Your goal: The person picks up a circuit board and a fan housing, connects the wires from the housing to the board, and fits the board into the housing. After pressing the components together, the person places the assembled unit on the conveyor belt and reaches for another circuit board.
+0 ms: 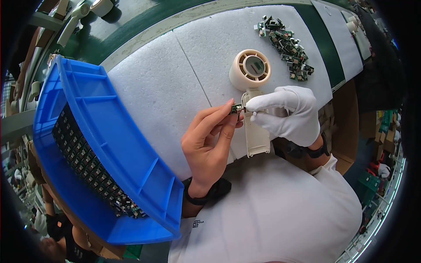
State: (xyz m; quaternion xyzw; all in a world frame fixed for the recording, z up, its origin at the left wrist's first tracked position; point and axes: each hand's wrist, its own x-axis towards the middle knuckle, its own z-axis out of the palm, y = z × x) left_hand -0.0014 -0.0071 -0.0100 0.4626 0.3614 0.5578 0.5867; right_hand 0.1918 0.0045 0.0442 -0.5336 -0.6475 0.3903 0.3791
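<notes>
My bare left hand point(205, 147) pinches a small green circuit board point(236, 108) between thumb and fingertips. In a white glove, my right hand point(293, 115) has its thumb and forefinger closed right at the board's edge; whatever is between them is too small to make out. Beneath both hands lies a cream handheld fan point(237, 78), its round grilled head pointing away from me. The fan's handle point(257, 139) is a hollow half shell that lies with its inside facing up, partly covered by the glove.
White foam sheets point(149, 70) cover the bench. A heap of loose circuit boards point(289, 49) lies at the far right. To my left, a tilted blue crate point(116, 127) holds rows of boards point(87, 160). Another fan point(74, 22) lies at the far left; a cardboard box point(344, 127) stands at right.
</notes>
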